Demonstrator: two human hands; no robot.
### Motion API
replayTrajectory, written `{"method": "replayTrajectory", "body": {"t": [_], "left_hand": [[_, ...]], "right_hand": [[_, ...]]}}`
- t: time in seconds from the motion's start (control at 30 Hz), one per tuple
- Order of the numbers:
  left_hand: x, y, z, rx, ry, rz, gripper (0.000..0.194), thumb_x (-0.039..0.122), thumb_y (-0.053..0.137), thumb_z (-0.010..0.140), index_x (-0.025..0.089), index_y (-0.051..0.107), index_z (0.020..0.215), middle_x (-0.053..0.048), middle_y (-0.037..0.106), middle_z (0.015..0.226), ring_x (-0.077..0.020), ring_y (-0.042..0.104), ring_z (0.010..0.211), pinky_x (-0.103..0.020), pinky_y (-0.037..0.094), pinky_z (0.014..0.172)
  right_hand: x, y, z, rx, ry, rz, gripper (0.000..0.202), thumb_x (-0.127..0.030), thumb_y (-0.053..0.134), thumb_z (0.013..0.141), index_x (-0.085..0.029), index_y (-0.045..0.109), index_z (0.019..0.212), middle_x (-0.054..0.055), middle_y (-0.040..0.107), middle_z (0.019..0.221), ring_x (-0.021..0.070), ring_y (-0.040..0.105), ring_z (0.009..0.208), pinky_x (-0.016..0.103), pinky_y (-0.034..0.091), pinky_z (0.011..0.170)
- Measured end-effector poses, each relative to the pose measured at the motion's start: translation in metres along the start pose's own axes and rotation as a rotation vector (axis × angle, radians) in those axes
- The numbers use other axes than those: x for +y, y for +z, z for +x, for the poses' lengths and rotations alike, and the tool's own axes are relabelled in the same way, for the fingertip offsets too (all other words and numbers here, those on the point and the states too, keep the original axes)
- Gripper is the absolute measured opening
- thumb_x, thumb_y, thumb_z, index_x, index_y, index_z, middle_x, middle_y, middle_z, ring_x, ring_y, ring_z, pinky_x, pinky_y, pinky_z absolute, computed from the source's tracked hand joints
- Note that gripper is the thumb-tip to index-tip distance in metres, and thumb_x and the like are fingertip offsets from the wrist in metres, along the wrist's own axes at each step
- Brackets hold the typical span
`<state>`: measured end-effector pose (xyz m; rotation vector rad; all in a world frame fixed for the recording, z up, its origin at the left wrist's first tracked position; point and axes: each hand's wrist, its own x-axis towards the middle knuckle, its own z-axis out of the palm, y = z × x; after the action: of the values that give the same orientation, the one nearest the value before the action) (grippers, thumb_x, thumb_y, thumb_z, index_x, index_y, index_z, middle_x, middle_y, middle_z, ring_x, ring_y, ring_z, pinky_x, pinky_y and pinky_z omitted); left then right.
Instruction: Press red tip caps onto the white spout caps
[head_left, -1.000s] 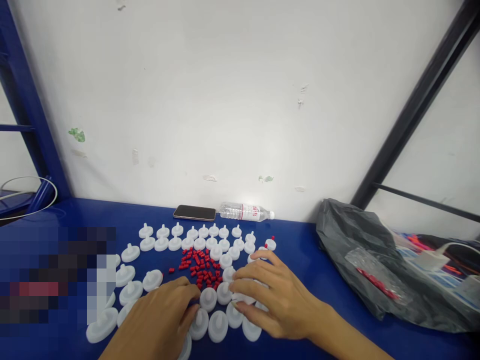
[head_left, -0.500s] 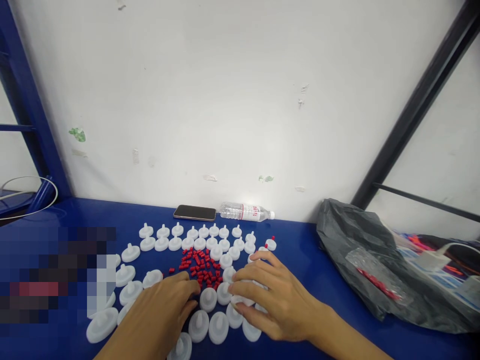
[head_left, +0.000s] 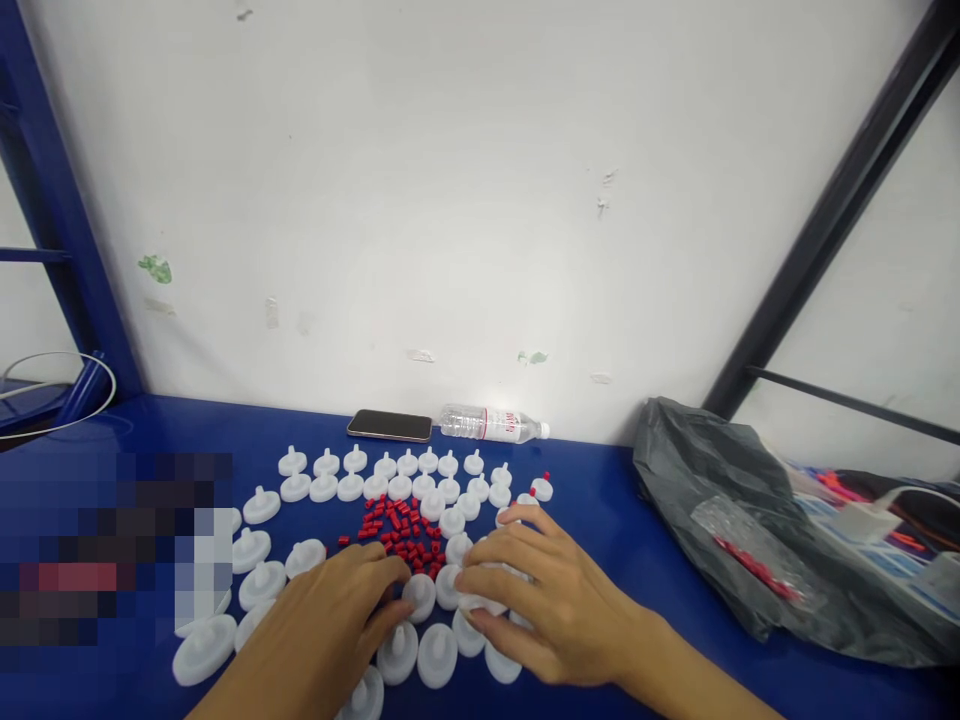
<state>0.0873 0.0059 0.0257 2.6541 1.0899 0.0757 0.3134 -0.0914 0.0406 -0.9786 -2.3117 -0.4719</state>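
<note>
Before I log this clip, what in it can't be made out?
All in the head view:
White stemmed discs under the right hand: count hidden by its fingers.
Left hand: its grip is hidden behind its own knuckles.
Nearest disc: cut off by the bottom edge.
Bottle label: print too small.
Far left: pixelated blocks cover whatever is there.

A dark-screened phone and a clear plastic bottle, lying on its side, rest end to end below the frame's center, beneath a scuffed white wall. A crumpled dark bag slumps at lower right, beside a white adapter; a pale cable loops at far left.
</note>
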Motion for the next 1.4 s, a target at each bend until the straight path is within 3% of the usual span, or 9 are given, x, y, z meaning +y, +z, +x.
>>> {"method": "replayTrajectory", "body": {"t": [0.23,0.37,0.6,0.77,0.93,1.07,1.27,1.4], "left_hand": [[-0.006,0.003,0.002,0.043,0.001,0.03,0.031,0.013,0.049,0.1,0.024,0.077,0.107,-0.007,0.076,0.112,-0.0297,0.07,0.107,-0.044,0.054,0.091],[-0.007,-0.002,-0.002,0.075,-0.002,0.071,0.033,0.011,0.05,0.098,0.023,0.078,0.111,-0.009,0.076,0.118,-0.0318,0.067,0.115,-0.05,0.051,0.101],[-0.001,-0.011,-0.006,-0.018,-0.064,0.17,0.036,0.008,0.051,0.095,0.022,0.077,0.116,-0.012,0.074,0.125,-0.0359,0.064,0.122,-0.055,0.046,0.105],[-0.002,-0.009,0.001,-0.08,-0.032,0.189,0.047,0.0,0.037,0.096,0.021,0.076,0.114,-0.011,0.075,0.12,-0.033,0.069,0.114,-0.053,0.048,0.098],[-0.007,-0.003,0.006,-0.071,-0.004,0.183,0.048,-0.001,0.036,0.096,0.021,0.076,0.111,-0.011,0.076,0.118,-0.0322,0.07,0.112,-0.052,0.048,0.096],[-0.011,0.004,0.007,0.042,0.036,0.179,0.053,-0.003,0.033,0.093,0.022,0.077,0.11,-0.011,0.074,0.115,-0.0306,0.071,0.108,-0.048,0.052,0.094],[-0.011,0.004,0.002,0.344,0.136,0.034,0.054,0.002,0.024,0.094,0.02,0.074,0.1,-0.008,0.065,0.099,-0.0149,0.066,0.069,-0.027,0.054,0.067],[-0.012,0.006,0.002,0.482,0.189,-0.05,0.049,0.007,0.028,0.095,0.021,0.074,0.104,-0.008,0.063,0.098,-0.0144,0.066,0.069,-0.024,0.053,0.061]], "right_hand": [[-0.001,0.001,-0.001,-0.002,0.0,0.001,0.016,-0.023,0.061,0.102,-0.016,0.064,0.116,0.004,0.075,0.102,0.0154,0.069,0.088,0.036,0.043,0.102],[-0.001,0.002,-0.002,-0.003,0.002,0.001,0.015,-0.023,0.061,0.102,-0.016,0.064,0.115,0.004,0.075,0.102,0.0153,0.068,0.088,0.036,0.043,0.102],[-0.001,0.002,-0.002,-0.001,-0.002,0.008,0.015,-0.022,0.06,0.102,-0.016,0.064,0.115,0.004,0.075,0.101,0.0151,0.069,0.088,0.037,0.043,0.102],[-0.001,0.004,-0.001,0.0,-0.003,0.013,0.014,-0.023,0.059,0.103,-0.016,0.064,0.114,0.004,0.075,0.099,0.015,0.069,0.086,0.037,0.044,0.101],[-0.001,0.004,-0.001,0.008,-0.009,0.019,0.014,-0.023,0.057,0.103,-0.017,0.063,0.115,0.004,0.076,0.099,0.0143,0.07,0.086,0.037,0.045,0.102],[-0.002,0.003,-0.002,0.0,0.005,-0.002,0.015,-0.023,0.057,0.103,-0.017,0.063,0.116,0.003,0.076,0.1,0.0141,0.07,0.087,0.037,0.046,0.102],[-0.001,0.004,-0.003,0.007,0.026,-0.014,0.018,-0.024,0.059,0.103,-0.018,0.06,0.12,0.002,0.076,0.102,0.0132,0.07,0.088,0.037,0.044,0.105],[-0.001,0.005,-0.003,0.012,0.032,0.003,0.017,-0.027,0.06,0.104,-0.017,0.059,0.118,0.002,0.076,0.102,0.0135,0.07,0.088,0.036,0.042,0.106]]}}
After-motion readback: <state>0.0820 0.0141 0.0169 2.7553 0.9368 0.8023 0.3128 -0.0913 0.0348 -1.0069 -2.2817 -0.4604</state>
